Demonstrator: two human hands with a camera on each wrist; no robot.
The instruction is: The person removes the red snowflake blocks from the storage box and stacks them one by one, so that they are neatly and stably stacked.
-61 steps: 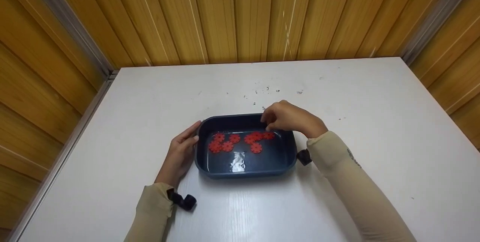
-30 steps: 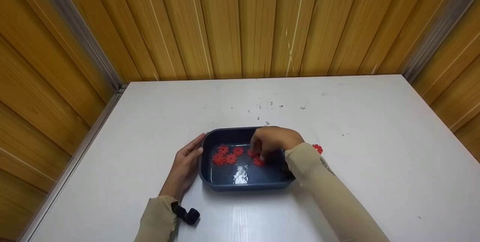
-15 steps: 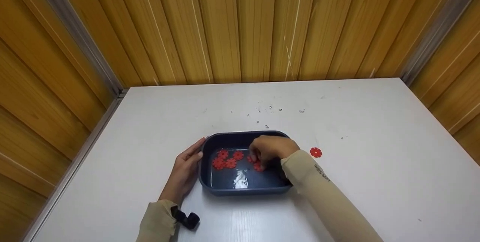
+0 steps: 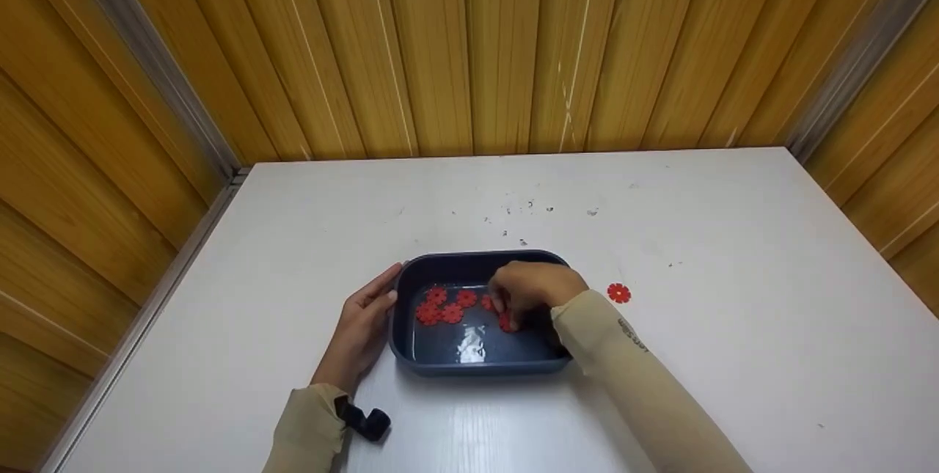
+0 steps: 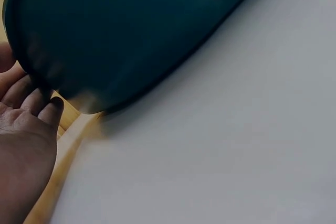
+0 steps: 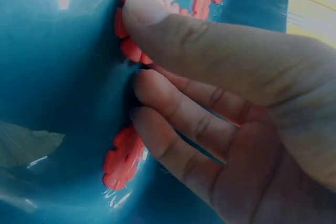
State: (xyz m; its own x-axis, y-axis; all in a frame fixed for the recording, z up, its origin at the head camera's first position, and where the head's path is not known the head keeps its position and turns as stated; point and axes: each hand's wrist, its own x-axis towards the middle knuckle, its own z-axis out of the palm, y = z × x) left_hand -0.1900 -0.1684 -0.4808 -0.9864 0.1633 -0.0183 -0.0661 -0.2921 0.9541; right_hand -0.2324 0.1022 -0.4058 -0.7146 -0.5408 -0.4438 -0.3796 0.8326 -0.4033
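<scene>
My left hand rests against the left wall of a dark blue rectangular tub, thumb at its rim and fingers along the outside. Inside lie several red flower-shaped plastic discs, bunched on the left and middle of the floor. My right hand reaches down into the right part and pinches one red disc, thumb over its top face and index finger hidden behind. Another red disc lies below the curled fingertips in the right wrist view.
A single red disc lies on the white table, right of the tub. Wood-patterned panels stand behind and at both sides. Small dark marks spot the table beyond the tub.
A red disc has left the tub for the table at right. My right hand has since come lower into the tub, onto another disc, which now tilts. My left hand stays at the wall.
</scene>
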